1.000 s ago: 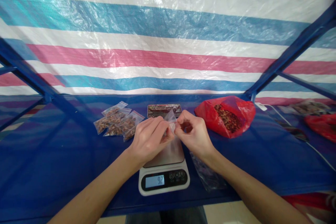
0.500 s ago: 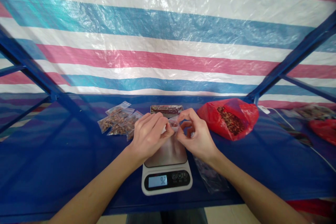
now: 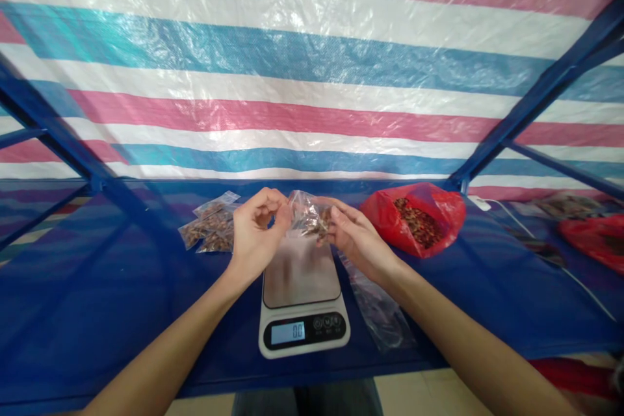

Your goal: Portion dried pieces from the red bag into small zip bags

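Our left hand [image 3: 260,224] pinches one end of a small clear bag [image 3: 307,213] between thumb and fingertips; our right hand [image 3: 358,231] grips its filled end, so that the bag hangs stretched between the two, over the far end of the scale [image 3: 302,273] (whose display reads 0.0); a strip of the blue table [image 3: 121,312] lies between our left forearm and the scale's side, while our right forearm passes by some flat clear bags [image 3: 383,312] just beside the scale; the near edge of the table runs a little in front of it, and the slanting blue bars [image 3: 526,108] stand well apart from our hands on both sides.

The bag we hold is thin, shiny and creased, with brown dried bits bunched toward the right; the scale has a rounded white body and a smooth metal plate; near our left hand a few small bags [image 3: 212,226] overlap, lumpy with brown pieces; near our right hand a crinkled red bag [image 3: 385,218] gapes around a mass of brown shreds; behind everything hangs a glossy, wrinkled sheet [image 3: 292,55] with white, blue and pink stripes.
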`<state>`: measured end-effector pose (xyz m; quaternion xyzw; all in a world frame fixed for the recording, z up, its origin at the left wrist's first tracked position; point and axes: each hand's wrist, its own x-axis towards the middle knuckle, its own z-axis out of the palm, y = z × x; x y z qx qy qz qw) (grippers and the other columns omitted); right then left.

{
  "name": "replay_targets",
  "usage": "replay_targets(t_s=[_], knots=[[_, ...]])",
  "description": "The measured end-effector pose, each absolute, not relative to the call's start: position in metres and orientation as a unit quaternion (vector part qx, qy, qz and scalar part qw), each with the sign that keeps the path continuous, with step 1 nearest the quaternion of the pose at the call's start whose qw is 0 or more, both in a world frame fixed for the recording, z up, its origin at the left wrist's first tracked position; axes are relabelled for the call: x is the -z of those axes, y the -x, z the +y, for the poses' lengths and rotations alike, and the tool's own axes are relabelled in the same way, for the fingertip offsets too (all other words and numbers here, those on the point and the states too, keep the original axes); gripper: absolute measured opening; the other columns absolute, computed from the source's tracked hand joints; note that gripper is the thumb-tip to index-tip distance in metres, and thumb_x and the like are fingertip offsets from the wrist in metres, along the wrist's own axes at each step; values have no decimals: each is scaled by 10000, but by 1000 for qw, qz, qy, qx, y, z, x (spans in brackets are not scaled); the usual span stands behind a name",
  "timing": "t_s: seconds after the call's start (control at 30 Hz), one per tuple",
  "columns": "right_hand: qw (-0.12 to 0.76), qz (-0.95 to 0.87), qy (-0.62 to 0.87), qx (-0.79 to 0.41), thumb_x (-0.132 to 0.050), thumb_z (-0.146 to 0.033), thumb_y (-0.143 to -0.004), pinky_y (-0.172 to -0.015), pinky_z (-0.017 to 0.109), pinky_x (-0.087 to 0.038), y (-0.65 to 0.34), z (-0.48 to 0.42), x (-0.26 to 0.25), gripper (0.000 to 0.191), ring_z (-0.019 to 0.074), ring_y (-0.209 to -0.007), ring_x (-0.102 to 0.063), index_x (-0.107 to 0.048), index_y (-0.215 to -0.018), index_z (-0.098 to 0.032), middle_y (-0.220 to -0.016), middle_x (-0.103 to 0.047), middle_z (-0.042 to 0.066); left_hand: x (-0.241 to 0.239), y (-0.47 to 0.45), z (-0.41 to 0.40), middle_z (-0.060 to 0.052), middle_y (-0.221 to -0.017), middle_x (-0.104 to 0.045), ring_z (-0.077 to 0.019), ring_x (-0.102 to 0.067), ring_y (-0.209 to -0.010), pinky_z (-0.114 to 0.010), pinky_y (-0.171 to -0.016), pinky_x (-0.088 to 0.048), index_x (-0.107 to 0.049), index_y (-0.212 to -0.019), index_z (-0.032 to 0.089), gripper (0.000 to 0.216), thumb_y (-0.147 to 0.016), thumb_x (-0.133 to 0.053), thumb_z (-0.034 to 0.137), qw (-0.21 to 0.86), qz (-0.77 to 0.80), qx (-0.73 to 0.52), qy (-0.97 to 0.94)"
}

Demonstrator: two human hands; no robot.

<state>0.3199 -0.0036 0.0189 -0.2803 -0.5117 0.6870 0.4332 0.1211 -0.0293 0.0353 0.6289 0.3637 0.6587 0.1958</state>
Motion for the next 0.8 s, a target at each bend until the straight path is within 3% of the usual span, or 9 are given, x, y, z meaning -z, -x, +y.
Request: replay_targets(t_s=[0.1, 0.27, 0.43, 0.53, 0.6, 0.67, 0.8], knots=[[410, -460, 263, -742, -868, -528, -840, -547, 241, -555, -317, -3, -17, 496, 184, -754, -757, -727, -1197, -214, -975, -785, 57, -33, -120, -26, 2, -710, -668, -116, -608, -586, -228, -534, -476, -599, -784, 200, 217, -980, -656, 273, 216, 372, -664, -611], [481, -398, 305, -719, -987, -406, -676, -592, 221, -600, -314, -2, -22, 432, 163, -761, -759, -756, -974, -196, -934, -796, 39, -27, -117, -21, -9, -719, -664, -153, -667, -685, -284, -676, -550, -620, -784, 201, 301, -1052, -580, 331, 222, 367, -664, -612], [591, -406, 379, -585, -913, -384, -781, -705, 237, -652, -369, -3, -40, 274, 146, -777, -758, -790, -968, -226, -978, -804, 41, -21, -105, -13, -13, -746, -665, -152, -644, -713, -289, -703, -510, -644, -853, 194, 306, -1094, -490, 306, 151, 394, -655, -627], [675, -386, 403, -483, -977, -319, -681, -618, 147, -608, -435, -4, -44, 267, 98, -686, -706, -754, -806, -244, -873, -776, -14, -18, -99, -12, -14, -763, -651, -153, -609, -705, -300, -687, -470, -630, -889, 197, 271, -1087, -446, 230, 40, 386, -592, -707], [720, -403, 437, -358, -1006, -343, -616, -599, 198, -628, -479, -3, -42, 328, 129, -658, -706, -732, -746, -220, -835, -775, 17, -18, -98, -13, -29, -794, -667, -168, -605, -718, -322, -693, -459, -627, -925, 195, 221, -1050, -447, 163, -43, 343, -524, -779], [696, -449, 490, -272, -1002, -422, -608, -610, 293, -655, -514, -2, -36, 373, 201, -706, -746, -739, -762, -206, -851, -793, 68, -19, -99, -14, -48, -826, -693, -182, -616, -737, -337, -697, -460, -625, -959, 190, 191, -1009, -458, 112, -105, 301, -481, -817], [550, -578, 569, -198, -967, -558, -602, -633, 380, -653, -550, 6, -32, 458, 279, -741, -775, -794, -836, -204, -860, -818, 104, -19, -101, -14, -54, -835, -704, -189, -636, -749, -340, -701, -475, -619, -971, 192, 196, -986, -457, 83, -134, 288, -474, -821]])
